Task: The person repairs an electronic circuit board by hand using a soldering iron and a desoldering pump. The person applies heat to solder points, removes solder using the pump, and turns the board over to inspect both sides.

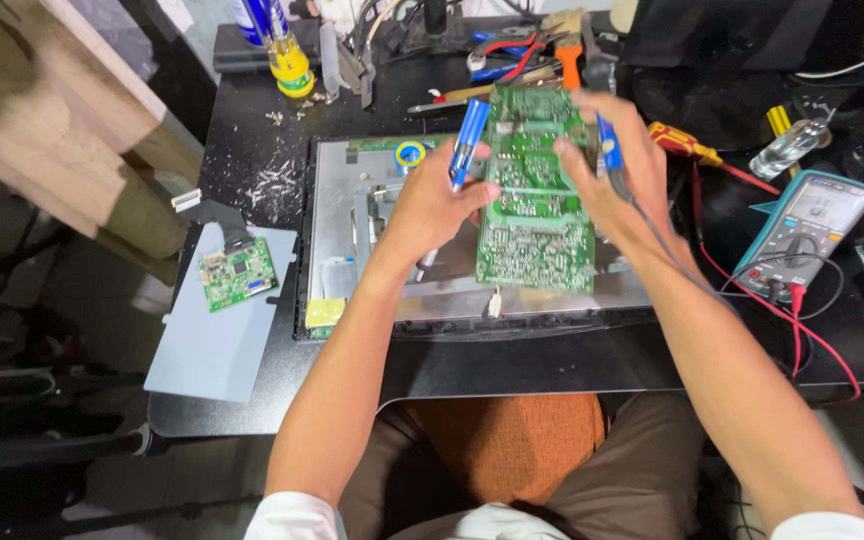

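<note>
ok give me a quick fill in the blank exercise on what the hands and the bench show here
1. Both hands work over a large ____ circuit board.
2. The left hand holds a ____ pen-shaped tool.
3. The multimeter lies to the ____ of the circuit board.
4. A smaller board rests on a grey ____ at the left of the black table.

Missing words: green; blue; right; plate

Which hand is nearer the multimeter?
Right. The right hand grips the green circuit board's right edge, closer to the multimeter; the left hand is beyond the board's far side.
</note>
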